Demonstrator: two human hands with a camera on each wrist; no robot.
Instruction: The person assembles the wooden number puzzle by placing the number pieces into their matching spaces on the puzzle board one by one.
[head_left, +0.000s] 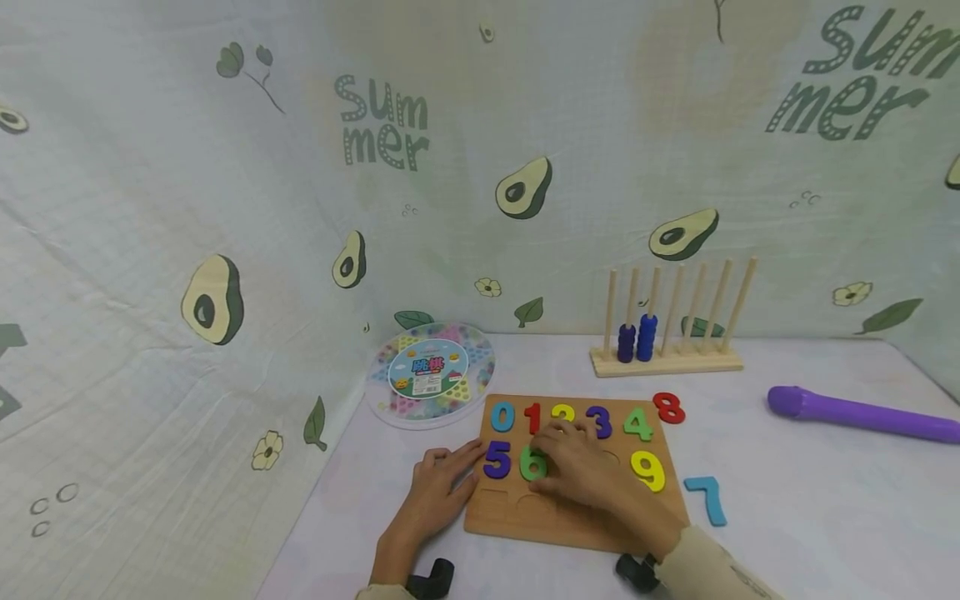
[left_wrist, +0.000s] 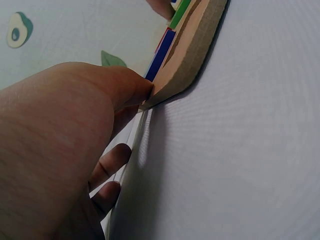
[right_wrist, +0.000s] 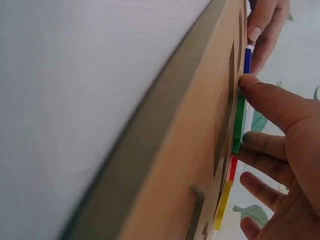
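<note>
A wooden number board (head_left: 570,533) lies on the table. My left hand (head_left: 437,486) rests at its left edge, fingers loosely extended, the thumb (left_wrist: 135,85) touching the board's corner beside the purple 5 (head_left: 497,460). My right hand (head_left: 581,462) reaches over the board and pinches the green 6 (head_left: 532,463), thumb at one end and fingertips at the other. The 6 sits in the middle row, right of the 5. Blue 0 (head_left: 502,417), red 1 (head_left: 532,417), a partly covered yellow 2 (head_left: 562,412), purple 3 (head_left: 599,422) and green 4 (head_left: 637,424) fill the top row.
Yellow 9 (head_left: 648,471) lies on the board's right side. Off the board are red 8 (head_left: 668,407) and blue 7 (head_left: 708,500). Behind stand a round game box (head_left: 382,408) and a peg rack (head_left: 667,364) with blue beads; a purple stick (head_left: 862,412) lies at right.
</note>
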